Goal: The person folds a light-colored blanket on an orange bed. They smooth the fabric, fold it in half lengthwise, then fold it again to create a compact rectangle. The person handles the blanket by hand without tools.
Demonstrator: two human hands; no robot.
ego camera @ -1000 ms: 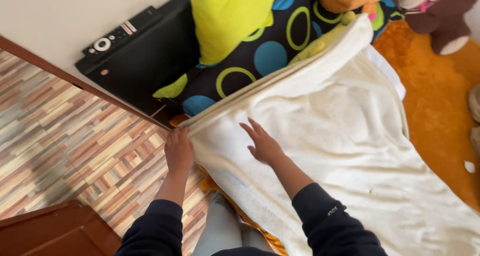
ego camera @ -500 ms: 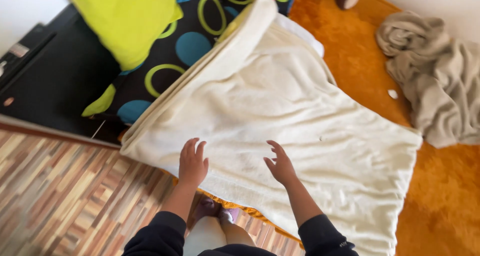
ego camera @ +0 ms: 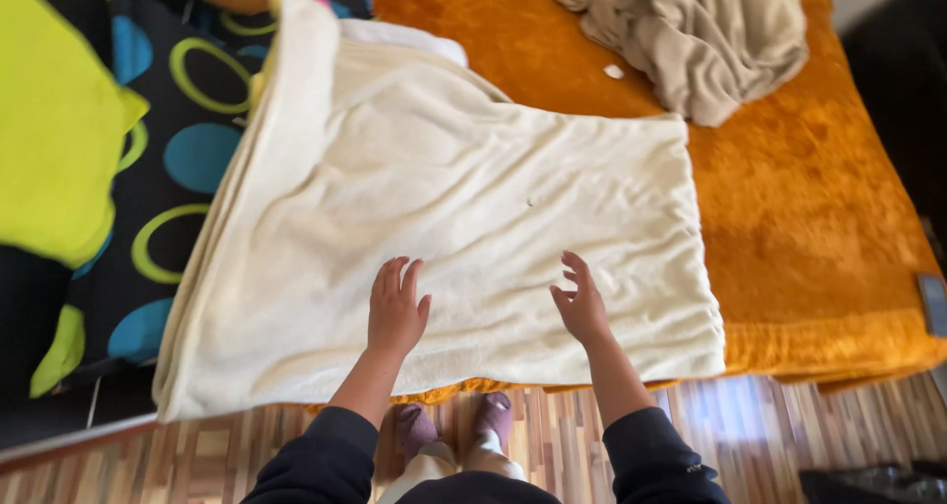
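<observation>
A big orange bed [ego camera: 789, 228] has a soft cream blanket [ego camera: 464, 188] folded flat on it. It looks light and floppy, best picked up by its near edge or corners. The left hand [ego camera: 397, 307] lies open on it; the right hand [ego camera: 582, 302] is open, maybe just touching.

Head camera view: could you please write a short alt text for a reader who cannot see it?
A person's left hand and right hand, palms down, are on or just above a folded cream blanket on an orange bed cover. A crumpled beige cloth lies beyond, and a dark circle-patterned cushion at the left.
</observation>
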